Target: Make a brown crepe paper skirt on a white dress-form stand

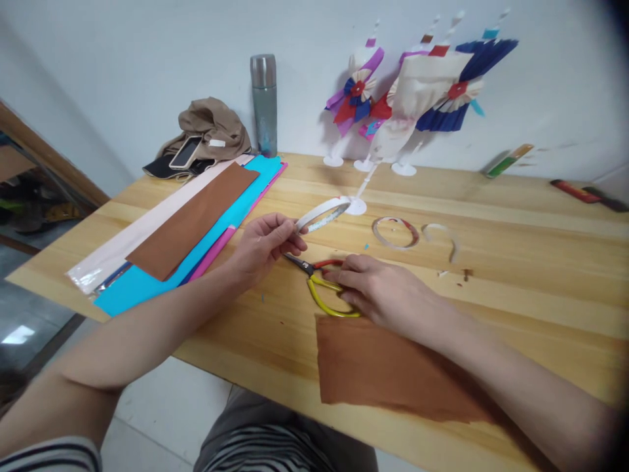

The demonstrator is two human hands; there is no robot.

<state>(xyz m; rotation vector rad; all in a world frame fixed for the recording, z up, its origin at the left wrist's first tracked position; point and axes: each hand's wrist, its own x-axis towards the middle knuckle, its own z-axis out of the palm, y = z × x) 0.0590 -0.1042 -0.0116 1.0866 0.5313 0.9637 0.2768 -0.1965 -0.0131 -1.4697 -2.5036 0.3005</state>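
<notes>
Left fingers (289, 244) pinched tape roll (319, 208) above counter (275, 341); right fingers (344, 278) lay at scissors (310, 270), whether gripping I couldn't tell. Blades (297, 262), I judged, needed angling clear of left fingers.

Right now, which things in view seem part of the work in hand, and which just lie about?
Likely in use:
tape roll, in the left hand
scissors, touched by the right hand
near brown sheet

Probably lying about:
phone
tan cloth
flask
</notes>
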